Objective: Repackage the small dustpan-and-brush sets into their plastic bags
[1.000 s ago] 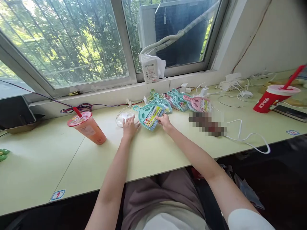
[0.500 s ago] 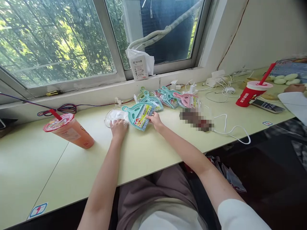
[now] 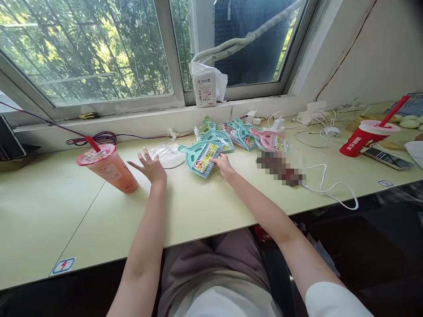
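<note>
My right hand (image 3: 224, 165) grips the lower right edge of a teal mini dustpan and brush set (image 3: 193, 152), whose yellow label faces up. The brush's bristles show along its right side. My left hand (image 3: 152, 171) is open with fingers spread, holding nothing, between an orange drink cup (image 3: 114, 172) and a clear plastic bag (image 3: 169, 154) lying flat. Behind the teal set lie several more small dustpan sets in clear wrapping, including a green-teal one (image 3: 214, 134) and a pink one (image 3: 266, 137).
A white cable (image 3: 325, 190) runs from a blurred-out object (image 3: 280, 167) on the right. Farther right are a red cup (image 3: 358, 138) with a straw and a phone (image 3: 386, 157). A white box (image 3: 205, 90) stands on the sill; coiled wires (image 3: 94, 138) lie against the wall.
My left hand has lifted off the plastic bag, moved left and spread its fingers. The bag now lies flatter. My right hand still holds the teal set. The view has shifted slightly.
</note>
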### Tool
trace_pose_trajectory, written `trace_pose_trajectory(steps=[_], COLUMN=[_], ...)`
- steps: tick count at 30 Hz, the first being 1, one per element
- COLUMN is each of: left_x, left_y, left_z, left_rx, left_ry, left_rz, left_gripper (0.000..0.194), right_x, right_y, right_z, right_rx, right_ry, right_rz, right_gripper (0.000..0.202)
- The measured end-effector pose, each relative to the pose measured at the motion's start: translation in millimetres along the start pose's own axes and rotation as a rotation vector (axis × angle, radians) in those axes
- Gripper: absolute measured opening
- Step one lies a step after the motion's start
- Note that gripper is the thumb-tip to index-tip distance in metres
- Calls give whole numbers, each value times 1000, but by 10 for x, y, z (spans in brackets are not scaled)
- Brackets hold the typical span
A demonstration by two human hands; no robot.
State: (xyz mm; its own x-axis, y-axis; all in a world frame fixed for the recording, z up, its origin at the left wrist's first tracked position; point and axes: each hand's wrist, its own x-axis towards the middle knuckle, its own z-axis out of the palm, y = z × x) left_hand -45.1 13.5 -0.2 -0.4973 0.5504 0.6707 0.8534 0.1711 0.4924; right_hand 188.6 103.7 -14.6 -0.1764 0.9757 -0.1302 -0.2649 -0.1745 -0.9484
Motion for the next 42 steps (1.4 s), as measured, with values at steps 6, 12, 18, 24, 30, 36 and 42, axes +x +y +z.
trace_pose_trajectory(steps=[6,12,18,24,30,36,42], left_x=[-38,-21,20,44,61,-25,12], left_y=[71,-98,-144,-105,-95,-87,-92], left_z=[280,403,332,243,267,347,282], left_rx=[-60,-80,-140,-146,48,284,289], left_ry=[-229,-452,-91,-26,-74,-342,-348], left_rz=[67,-10,-24,-316,-370,-82,-102], left_gripper=[58,47,34,33,33,27,25], right_x=[8,17,24,35,-4,-36,-11], right_y=[32,25,-48,-69,-72,-97,-77], right_z=[9,9,-28,-63,-35,-19,-15], right_rx=[-32,-8,23,26,-39,-95,-124], right_ry=[-53,-55,6,-3,-80,-134,-157], right_rz=[58,56,37,17,28,48,54], right_gripper=[24,24,25,26,26,25,27])
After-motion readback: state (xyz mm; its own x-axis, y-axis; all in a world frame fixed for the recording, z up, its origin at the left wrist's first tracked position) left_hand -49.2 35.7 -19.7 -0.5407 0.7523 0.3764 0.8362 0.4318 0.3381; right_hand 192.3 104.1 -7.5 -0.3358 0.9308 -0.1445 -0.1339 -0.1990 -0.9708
